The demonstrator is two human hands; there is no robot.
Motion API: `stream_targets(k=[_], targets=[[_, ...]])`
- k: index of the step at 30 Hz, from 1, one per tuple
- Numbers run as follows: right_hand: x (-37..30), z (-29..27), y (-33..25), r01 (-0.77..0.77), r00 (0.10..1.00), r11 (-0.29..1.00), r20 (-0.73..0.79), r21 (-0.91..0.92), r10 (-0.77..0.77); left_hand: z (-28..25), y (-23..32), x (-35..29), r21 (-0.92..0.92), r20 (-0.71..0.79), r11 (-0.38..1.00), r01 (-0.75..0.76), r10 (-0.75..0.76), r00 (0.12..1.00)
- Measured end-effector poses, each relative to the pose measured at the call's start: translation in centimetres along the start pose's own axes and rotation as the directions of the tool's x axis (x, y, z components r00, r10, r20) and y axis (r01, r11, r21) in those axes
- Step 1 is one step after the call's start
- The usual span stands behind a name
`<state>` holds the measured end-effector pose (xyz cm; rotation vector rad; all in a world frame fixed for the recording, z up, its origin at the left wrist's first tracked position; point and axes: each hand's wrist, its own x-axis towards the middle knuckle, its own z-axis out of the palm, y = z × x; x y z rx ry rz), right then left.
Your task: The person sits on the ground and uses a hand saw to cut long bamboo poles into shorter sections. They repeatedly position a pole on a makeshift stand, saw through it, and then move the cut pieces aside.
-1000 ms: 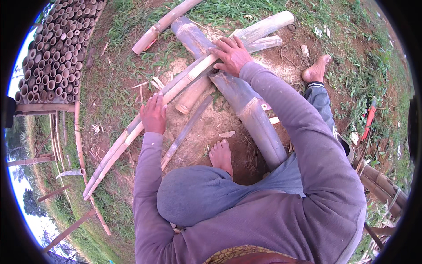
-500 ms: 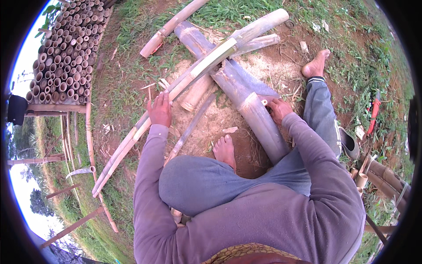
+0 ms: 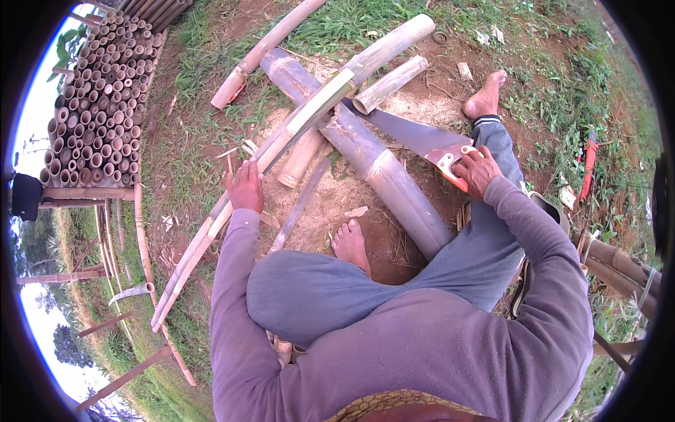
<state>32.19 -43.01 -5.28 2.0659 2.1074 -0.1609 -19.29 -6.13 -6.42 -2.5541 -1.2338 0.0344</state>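
My right hand (image 3: pixel 479 171) is closed round the orange-and-white handle of a handsaw (image 3: pixel 408 133). Its grey blade points up and left, beyond the thick bamboo log (image 3: pixel 373 158), with the tip end close to where the long pole crosses. That long bamboo pole (image 3: pixel 320 102) slants over the log from far right to near left, a pale strip along its upper side. My left hand (image 3: pixel 245 187) grips the pole on its near-left stretch, fingers pointing away from me. Beneath the pole, a short bamboo piece (image 3: pixel 301 158) lies on the sawdust.
A cut bamboo piece (image 3: pixel 391 84) lies beyond the blade, and another pole (image 3: pixel 267 49) at far left. A split strip (image 3: pixel 301 204) rests near my foot. Stacked bamboo tubes (image 3: pixel 98 105) fill a rack at left. An orange-red object (image 3: pixel 589 169) lies in the grass at right.
My right hand has moved right with the saw, bringing its handle clear of the log and more blade into view. My left hand stays on the pole. The view has shifted slightly.
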Motion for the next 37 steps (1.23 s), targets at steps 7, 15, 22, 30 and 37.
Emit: stream_targets(k=[7,15,22,30,37], targets=[[-8.1,-10.0,-2.0,-0.188,0.963,0.736,-0.025,0.651,0.268,-1.0,0.4,0.2,0.016,-0.007,1.000,-0.021,0.021,1.000],[-8.8,-13.4,-1.8,0.068,0.741,0.162,-0.158,0.984,0.653,-0.9,0.3,0.1,0.037,0.047,0.999,0.001,-0.003,0.999],[6.0,-7.1,-7.4,0.268,0.636,0.167,-0.304,0.949,0.709,-1.0,0.5,0.6,0.033,0.066,0.999,0.006,-0.009,0.998],[8.6,-5.7,-8.3,0.265,0.649,0.248,-0.363,0.932,0.669,-1.0,0.4,0.1,0.051,0.062,0.999,0.003,-0.006,0.998],[10.3,-2.5,-7.3,0.299,0.614,0.280,-0.409,0.912,0.676,-0.6,0.8,0.2,0.052,0.075,0.998,0.018,-0.022,0.997]])
